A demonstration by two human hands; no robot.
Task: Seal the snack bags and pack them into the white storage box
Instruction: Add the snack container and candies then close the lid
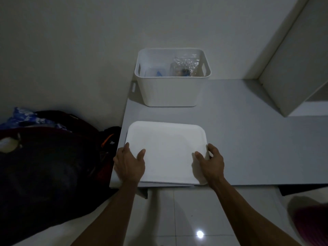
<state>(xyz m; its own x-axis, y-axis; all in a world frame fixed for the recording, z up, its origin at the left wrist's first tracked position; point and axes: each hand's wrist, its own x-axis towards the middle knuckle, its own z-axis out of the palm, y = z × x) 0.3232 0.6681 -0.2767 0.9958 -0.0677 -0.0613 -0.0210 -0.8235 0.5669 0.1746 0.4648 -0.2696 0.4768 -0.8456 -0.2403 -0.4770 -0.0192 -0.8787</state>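
Dim head view, looking down over a grey table [248,139]. At twelve o'clock, against the wall, white storage box [168,89], open-topped, holding a crinkled clear snack bag [184,66] on its right side and, perhaps, a second bag with blue on it [156,72] at left; too dark to be sure.

At six o'clock, near the table's front edge, flat white lid [166,150]. Left hand [129,164] at the lid's eight o'clock corner, thumb lying on top, fingers curled round the edge. Right hand [211,162] at the four o'clock corner, same hold: thumb on top, fingers wrapped over the rim, a narrow grip closed on the lid.

Packing seemingly done; closing the box likely the step in hand. Next move probably calling for lifting the lid level, carrying it toward twelve o'clock, matching rounded corners to the rim.

At nine o'clock, dark bags [49,166] piled beside the table.
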